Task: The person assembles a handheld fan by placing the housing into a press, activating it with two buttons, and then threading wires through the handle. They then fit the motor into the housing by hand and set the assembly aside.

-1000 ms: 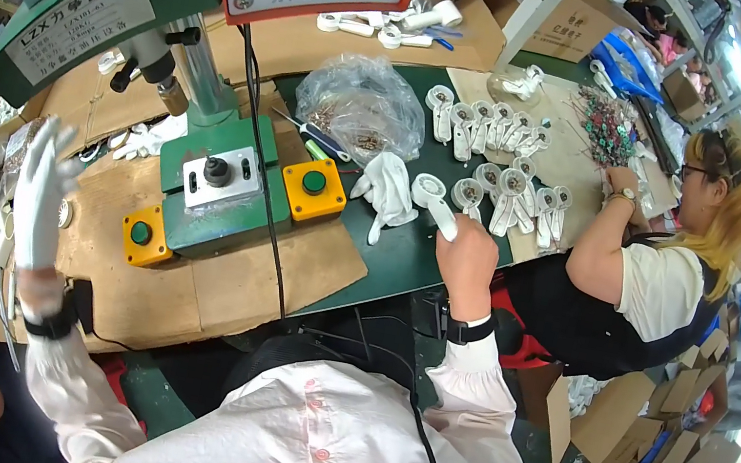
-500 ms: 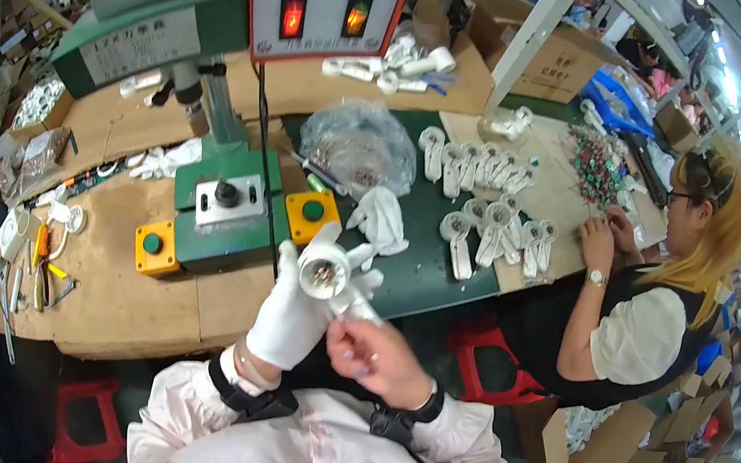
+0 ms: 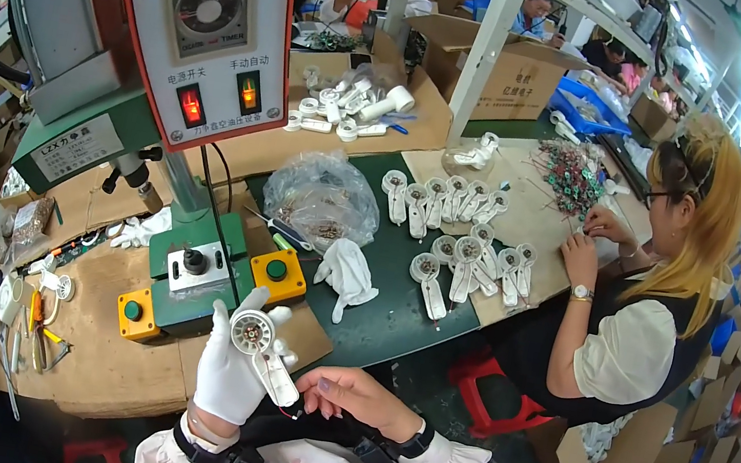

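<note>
My left hand (image 3: 229, 367), in a white glove, holds a white handheld fan housing (image 3: 273, 379). Its round head faces up, with a copper-coloured part at the centre of the ring. The handle slants down to the right, and a short thin wire pokes out at its end. Beside that handle end is my bare right hand (image 3: 360, 400), fingers loosely bent and apart, with nothing visible in them; whether the fingertips touch the handle is unclear. Ahead lie an empty white glove (image 3: 346, 279) and a clear plastic bag (image 3: 322, 198) of small copper-coloured parts.
A green press (image 3: 197, 260) with yellow button boxes (image 3: 278, 275) and a control box (image 3: 204, 24) stands ahead left. Several similar fan housings (image 3: 427, 276) lie at right, near a co-worker (image 3: 644, 310) and a wire pile (image 3: 566, 179). Pliers (image 3: 37, 322) lie far left. A red stool (image 3: 495, 397) stands right.
The view has shifted. My left hand has moved lower and left with the fan housing, whose head is now seen more fully. My right hand's fingers have loosened beside the handle end.
</note>
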Motion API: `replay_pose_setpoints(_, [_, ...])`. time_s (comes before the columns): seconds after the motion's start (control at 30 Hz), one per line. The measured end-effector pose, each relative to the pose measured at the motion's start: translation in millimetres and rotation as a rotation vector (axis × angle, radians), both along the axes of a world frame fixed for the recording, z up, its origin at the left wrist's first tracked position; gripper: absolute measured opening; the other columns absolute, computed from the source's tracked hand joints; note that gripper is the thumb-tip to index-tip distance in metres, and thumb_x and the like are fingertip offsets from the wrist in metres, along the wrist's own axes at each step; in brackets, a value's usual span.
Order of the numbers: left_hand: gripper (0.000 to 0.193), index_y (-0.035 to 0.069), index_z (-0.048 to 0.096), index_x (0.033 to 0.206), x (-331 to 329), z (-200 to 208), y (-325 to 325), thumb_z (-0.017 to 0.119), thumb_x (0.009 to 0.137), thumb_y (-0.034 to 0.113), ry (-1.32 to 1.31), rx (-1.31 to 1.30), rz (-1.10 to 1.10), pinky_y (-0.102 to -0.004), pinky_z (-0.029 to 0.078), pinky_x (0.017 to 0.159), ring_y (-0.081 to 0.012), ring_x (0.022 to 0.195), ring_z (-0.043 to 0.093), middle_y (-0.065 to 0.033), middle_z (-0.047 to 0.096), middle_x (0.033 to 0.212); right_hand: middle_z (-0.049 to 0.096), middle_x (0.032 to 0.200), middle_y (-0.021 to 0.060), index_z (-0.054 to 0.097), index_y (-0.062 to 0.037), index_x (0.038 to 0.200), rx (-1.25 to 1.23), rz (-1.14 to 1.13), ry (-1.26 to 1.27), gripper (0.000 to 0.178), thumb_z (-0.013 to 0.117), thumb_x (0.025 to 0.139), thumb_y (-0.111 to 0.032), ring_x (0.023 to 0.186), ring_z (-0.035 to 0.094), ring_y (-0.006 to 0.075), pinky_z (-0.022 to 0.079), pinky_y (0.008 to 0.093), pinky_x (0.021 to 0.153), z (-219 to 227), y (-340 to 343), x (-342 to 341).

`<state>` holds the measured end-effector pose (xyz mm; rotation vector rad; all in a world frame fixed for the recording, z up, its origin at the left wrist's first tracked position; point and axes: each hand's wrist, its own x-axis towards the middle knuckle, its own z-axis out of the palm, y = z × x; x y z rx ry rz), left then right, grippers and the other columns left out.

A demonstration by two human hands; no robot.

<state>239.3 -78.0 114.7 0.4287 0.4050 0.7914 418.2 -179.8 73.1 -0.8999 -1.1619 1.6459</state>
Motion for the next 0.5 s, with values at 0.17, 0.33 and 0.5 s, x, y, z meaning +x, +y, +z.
replay_pose_setpoints(0.17, [0.067, 0.008, 0.040, 0.144, 7.9, -5.6, 1.2, 0.040, 0.100, 0.057, -0.005, -0.060, -0.016, -0.0434, 0.054, 0.073, -0.0255, 0.080, 0.064, -0.0130, 0.064, 0.116, 0.065, 0.090, 0.0001, 0.063, -0.0019, 0.120, 0.033, -0.047, 0.036, 0.033, 0.050, 0.104, -0.028, 0.072, 0.054, 0.0050, 0.046, 0.0201, 0.064, -22.1, 6.0, 8.7])
replay_pose_setpoints(0.33, [0.065, 0.007, 0.042, 0.143, 13.8, -9.9, 4.9, 0.041, 0.100, 0.056, 0.012, -0.091, -0.023, -0.0434, 0.053, 0.073, -0.0250, 0.079, 0.064, -0.0129, 0.065, 0.113, 0.066, 0.090, 0.0005, 0.063, -0.0022, 0.117, -0.027, -0.057, -0.014, 0.030, 0.053, 0.103, -0.026, 0.074, 0.056, 0.0053, 0.046, 0.0205, 0.064, -30.1, 14.3, 9.0])
replay_pose_setpoints(0.5, [0.065, 0.007, 0.042, 0.142, 16.8, -12.1, 10.6, 0.040, 0.100, 0.056, 0.027, -0.095, -0.026, -0.0434, 0.053, 0.072, -0.0251, 0.080, 0.064, -0.0133, 0.065, 0.113, 0.066, 0.089, -0.0003, 0.064, -0.0033, 0.116, -0.029, -0.068, -0.018, 0.028, 0.055, 0.102, -0.026, 0.073, 0.056, 0.0055, 0.047, 0.0209, 0.064, -31.2, 24.1, 14.4])
